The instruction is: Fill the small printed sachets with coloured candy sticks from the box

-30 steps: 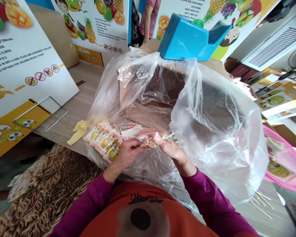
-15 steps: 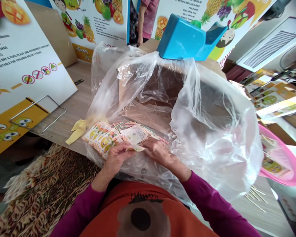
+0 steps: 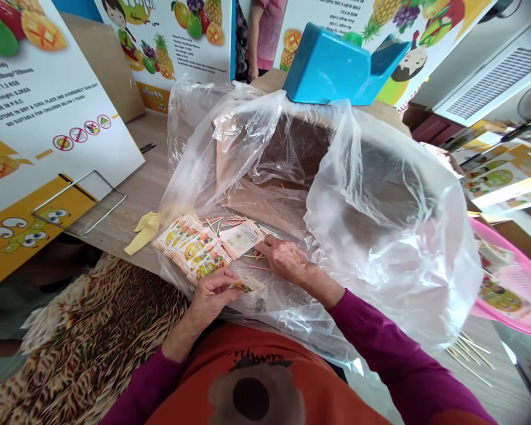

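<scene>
Near the front edge of the worktop point(image 3: 151, 172), the left hand point(image 3: 215, 289) pinches a packet point(image 3: 250, 284); loose sticks point(image 3: 259, 268), mostly lying crosswise, sit at the nearer right hand's point(image 3: 285, 260) bunched fingertips, grip unconfirmed.

Both arms reach forward and inward, hands bare and apart. Left forearm point(image 3: 148, 382) angles in, left wrist point(image 3: 180, 335) roughly straight; left hand point(image 3: 211, 294) sits closer to the torso point(image 3: 327, 389), thumb and fingers in a pinch grip, tips pointing right. Right forearm point(image 3: 380, 342) extends farther out, right wrist point(image 3: 325, 286) about in line; right hand point(image 3: 288, 260) palm down, fingers bent, pointing left, exact fingertip closure unclear
</scene>
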A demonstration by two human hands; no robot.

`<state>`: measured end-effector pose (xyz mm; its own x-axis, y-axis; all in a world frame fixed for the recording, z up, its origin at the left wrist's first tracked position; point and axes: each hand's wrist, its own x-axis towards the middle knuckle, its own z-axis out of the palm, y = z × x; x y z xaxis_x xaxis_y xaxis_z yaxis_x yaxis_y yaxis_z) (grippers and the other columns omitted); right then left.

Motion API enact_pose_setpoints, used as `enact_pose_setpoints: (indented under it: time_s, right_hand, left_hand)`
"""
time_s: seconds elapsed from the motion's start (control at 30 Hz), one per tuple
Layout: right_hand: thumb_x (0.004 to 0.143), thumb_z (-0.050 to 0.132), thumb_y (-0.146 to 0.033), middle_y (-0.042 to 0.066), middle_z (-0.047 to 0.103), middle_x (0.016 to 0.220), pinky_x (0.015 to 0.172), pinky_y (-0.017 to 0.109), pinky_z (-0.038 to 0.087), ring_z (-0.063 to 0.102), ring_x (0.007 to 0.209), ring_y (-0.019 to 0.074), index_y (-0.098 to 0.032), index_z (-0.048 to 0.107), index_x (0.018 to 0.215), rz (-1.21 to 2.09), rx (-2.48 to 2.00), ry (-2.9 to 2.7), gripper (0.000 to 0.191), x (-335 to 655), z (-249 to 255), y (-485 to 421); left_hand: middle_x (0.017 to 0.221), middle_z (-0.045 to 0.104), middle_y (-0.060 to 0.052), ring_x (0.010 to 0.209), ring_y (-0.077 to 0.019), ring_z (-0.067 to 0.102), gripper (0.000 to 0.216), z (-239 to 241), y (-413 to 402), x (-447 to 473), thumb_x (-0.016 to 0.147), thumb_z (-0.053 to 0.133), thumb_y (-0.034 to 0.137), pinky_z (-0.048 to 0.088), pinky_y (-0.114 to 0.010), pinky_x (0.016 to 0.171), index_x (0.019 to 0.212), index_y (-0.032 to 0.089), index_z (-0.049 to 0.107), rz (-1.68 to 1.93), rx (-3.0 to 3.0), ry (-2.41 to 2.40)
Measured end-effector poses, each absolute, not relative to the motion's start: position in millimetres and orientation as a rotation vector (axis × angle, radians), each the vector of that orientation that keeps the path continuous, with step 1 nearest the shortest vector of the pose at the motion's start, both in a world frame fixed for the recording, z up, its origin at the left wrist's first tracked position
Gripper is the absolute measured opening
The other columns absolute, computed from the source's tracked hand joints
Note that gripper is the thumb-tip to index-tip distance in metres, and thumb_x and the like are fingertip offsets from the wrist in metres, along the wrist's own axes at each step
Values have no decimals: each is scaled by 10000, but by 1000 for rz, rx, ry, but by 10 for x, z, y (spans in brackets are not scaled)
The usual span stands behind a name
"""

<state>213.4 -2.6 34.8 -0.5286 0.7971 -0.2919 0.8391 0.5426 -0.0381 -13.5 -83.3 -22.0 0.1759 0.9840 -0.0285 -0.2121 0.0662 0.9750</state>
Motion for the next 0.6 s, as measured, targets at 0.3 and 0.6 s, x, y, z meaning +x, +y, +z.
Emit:
enact_pose_setpoints:
  time_s: [0.3,0.6]
  right_hand:
    - [1102,456,-170,186,687,1360,756,308,559,753,989,242,-174,734,1288,-185,1267,2470,335,2093,392,85]
    - [1059,449,-117,112,755,1082,851,331,607,715,957,223,-212,755,1048,-485,1629,2805,321,2445,462,51]
  left_hand:
    - [844,754,-46,797,-167,663,135,-247,-854,-176,718,982,349,514,-264,716,777,266,894,1128,1102,950]
    - [826,773,-40,795,-177,694,140,-173,-717,-29,743,972,367,571,-287,752,822,277,900,1210,1122,928]
